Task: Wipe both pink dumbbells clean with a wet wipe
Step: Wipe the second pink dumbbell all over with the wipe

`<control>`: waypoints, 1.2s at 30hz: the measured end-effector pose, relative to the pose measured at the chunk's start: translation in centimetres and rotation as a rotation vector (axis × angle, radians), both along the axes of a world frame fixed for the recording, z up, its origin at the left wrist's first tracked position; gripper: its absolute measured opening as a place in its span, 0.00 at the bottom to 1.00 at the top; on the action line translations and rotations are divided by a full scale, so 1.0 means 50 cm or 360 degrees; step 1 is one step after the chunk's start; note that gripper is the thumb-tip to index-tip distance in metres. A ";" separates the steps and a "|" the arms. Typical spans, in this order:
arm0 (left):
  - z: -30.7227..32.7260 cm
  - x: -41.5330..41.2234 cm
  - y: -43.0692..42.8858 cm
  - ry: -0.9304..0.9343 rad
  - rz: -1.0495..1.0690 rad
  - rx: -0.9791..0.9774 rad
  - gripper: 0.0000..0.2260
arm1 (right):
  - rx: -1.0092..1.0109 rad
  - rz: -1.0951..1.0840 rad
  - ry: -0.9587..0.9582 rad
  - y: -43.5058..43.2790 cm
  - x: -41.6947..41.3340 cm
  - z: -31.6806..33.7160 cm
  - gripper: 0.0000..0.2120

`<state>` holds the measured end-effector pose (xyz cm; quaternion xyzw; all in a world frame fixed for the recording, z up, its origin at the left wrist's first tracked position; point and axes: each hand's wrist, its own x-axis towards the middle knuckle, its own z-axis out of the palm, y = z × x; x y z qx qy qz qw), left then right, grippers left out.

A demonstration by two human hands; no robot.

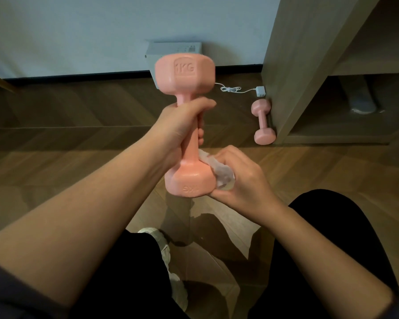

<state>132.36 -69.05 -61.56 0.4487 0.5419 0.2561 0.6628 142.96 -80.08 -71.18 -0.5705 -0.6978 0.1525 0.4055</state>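
Observation:
A pink dumbbell [186, 74] marked 1KG stands upright in the air at the centre of the head view. My left hand [180, 127] grips its handle, fingers curled round it. My right hand [237, 180] holds a white wet wipe [219, 171] and presses it against the right side of the dumbbell's lower head. A second pink dumbbell [263, 122] lies on the wooden floor to the right, against the foot of a wooden cabinet.
A white box [175, 50] sits against the wall behind the raised dumbbell. A white cable and adapter [260, 91] lie on the floor near the wooden cabinet [293, 77] at the right. My knees in black trousers and a white shoe [161, 245] are below.

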 end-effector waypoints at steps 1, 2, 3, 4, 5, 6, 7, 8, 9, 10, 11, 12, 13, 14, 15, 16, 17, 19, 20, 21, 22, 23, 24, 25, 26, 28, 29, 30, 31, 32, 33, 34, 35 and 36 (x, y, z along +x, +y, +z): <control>-0.001 -0.001 0.000 0.0033 0.0039 0.0013 0.07 | 0.0022 -0.0003 -0.0029 0.000 -0.002 -0.004 0.18; -0.002 -0.001 0.000 0.0064 0.0073 0.0029 0.07 | 0.0048 -0.0005 -0.0066 -0.001 -0.002 -0.007 0.18; -0.002 -0.001 -0.001 0.0089 0.0099 0.0040 0.07 | 0.0080 -0.0010 -0.0123 0.000 -0.002 -0.010 0.18; -0.003 0.000 -0.001 0.0100 0.0121 0.0037 0.07 | 0.0112 -0.0022 -0.0204 0.001 0.000 -0.013 0.17; -0.004 -0.001 0.000 0.0097 0.0152 0.0021 0.07 | 0.0134 -0.0023 -0.0289 0.002 0.000 -0.016 0.17; -0.007 -0.004 0.000 0.0077 0.0187 -0.0010 0.07 | 0.0136 -0.0014 -0.0353 0.002 0.000 -0.018 0.17; -0.009 -0.006 0.000 0.0045 0.0210 -0.0041 0.06 | 0.0117 0.0007 -0.0385 0.003 0.001 -0.019 0.18; -0.012 -0.009 -0.001 0.0015 0.0215 -0.0064 0.05 | 0.0066 0.0047 -0.0371 0.003 0.001 -0.019 0.19; -0.016 -0.012 -0.002 -0.0007 0.0197 -0.0074 0.04 | -0.0024 0.0108 -0.0313 0.005 0.000 -0.018 0.22; -0.018 -0.014 -0.004 -0.0022 0.0159 -0.0074 0.05 | -0.0145 0.0179 -0.0225 0.006 -0.002 -0.014 0.24; -0.020 -0.014 -0.005 -0.0038 0.0109 -0.0074 0.07 | -0.0272 0.0255 -0.0131 0.008 -0.002 -0.009 0.26; -0.022 -0.012 -0.007 -0.0067 0.0048 -0.0085 0.09 | -0.0370 0.0328 -0.0065 0.010 -0.002 -0.004 0.26; -0.023 -0.010 -0.008 -0.0108 -0.0026 -0.0106 0.11 | -0.0424 0.0385 -0.0038 0.012 -0.002 0.000 0.25; -0.023 -0.008 -0.009 -0.0153 -0.0103 -0.0129 0.13 | -0.0438 0.0411 -0.0022 0.014 -0.001 0.002 0.25; -0.023 -0.007 -0.008 -0.0196 -0.0168 -0.0144 0.15 | -0.0425 0.0395 0.0009 0.014 -0.001 0.003 0.25; -0.022 -0.006 -0.006 -0.0229 -0.0214 -0.0148 0.16 | -0.0396 0.0340 0.0045 0.013 0.000 0.002 0.25; -0.021 -0.005 -0.003 -0.0245 -0.0240 -0.0141 0.16 | -0.0354 0.0269 0.0065 0.011 0.002 0.000 0.25; -0.018 -0.003 0.005 -0.0227 -0.0240 -0.0112 0.14 | -0.0220 0.0129 -0.0008 0.008 0.001 -0.009 0.24; -0.017 -0.003 0.010 -0.0213 -0.0225 -0.0105 0.12 | -0.0140 0.0076 -0.0074 0.007 0.000 -0.015 0.23; -0.016 -0.003 0.013 -0.0202 -0.0207 -0.0109 0.12 | -0.0076 0.0047 -0.0121 0.007 -0.002 -0.020 0.23; -0.017 -0.003 0.015 -0.0195 -0.0193 -0.0113 0.12 | -0.0039 0.0036 -0.0138 0.006 -0.003 -0.024 0.23; -0.017 -0.004 0.016 -0.0200 -0.0185 -0.0116 0.12 | -0.0029 0.0043 -0.0123 0.006 -0.002 -0.025 0.24; -0.018 -0.004 0.017 -0.0226 -0.0180 -0.0123 0.13 | -0.0041 0.0061 -0.0072 0.007 -0.001 -0.024 0.25; -0.018 -0.004 0.017 -0.0276 -0.0180 -0.0139 0.14 | -0.0077 0.0091 0.0005 0.008 0.002 -0.022 0.26; -0.018 -0.004 0.016 -0.0340 -0.0193 -0.0162 0.15 | -0.0126 0.0126 0.0096 0.010 0.006 -0.020 0.27; -0.016 -0.001 0.013 -0.0464 -0.0261 -0.0201 0.16 | -0.0234 0.0182 0.0225 0.014 0.009 -0.018 0.29; -0.016 0.001 0.012 -0.0490 -0.0295 -0.0205 0.15 | -0.0269 0.0191 0.0238 0.015 0.008 -0.020 0.29; -0.016 0.003 0.012 -0.0477 -0.0320 -0.0192 0.14 | -0.0278 0.0180 0.0227 0.014 0.006 -0.024 0.29; -0.018 0.005 0.012 -0.0437 -0.0336 -0.0163 0.13 | -0.0270 0.0149 0.0208 0.012 0.003 -0.029 0.28; -0.020 0.006 0.013 -0.0383 -0.0346 -0.0124 0.12 | -0.0262 0.0109 0.0192 0.010 0.000 -0.034 0.28; -0.022 0.008 0.014 -0.0324 -0.0347 -0.0077 0.09 | -0.0255 0.0065 0.0174 0.009 -0.001 -0.038 0.28; -0.024 0.009 0.015 -0.0261 -0.0345 -0.0021 0.07 | -0.0236 0.0013 0.0152 0.009 -0.001 -0.041 0.29; -0.026 0.012 0.014 -0.0195 -0.0320 0.0023 0.06 | -0.0203 -0.0050 0.0119 0.009 0.000 -0.044 0.29; -0.028 0.016 0.014 -0.0124 -0.0267 0.0044 0.07 | -0.0169 -0.0117 0.0077 0.010 0.001 -0.045 0.29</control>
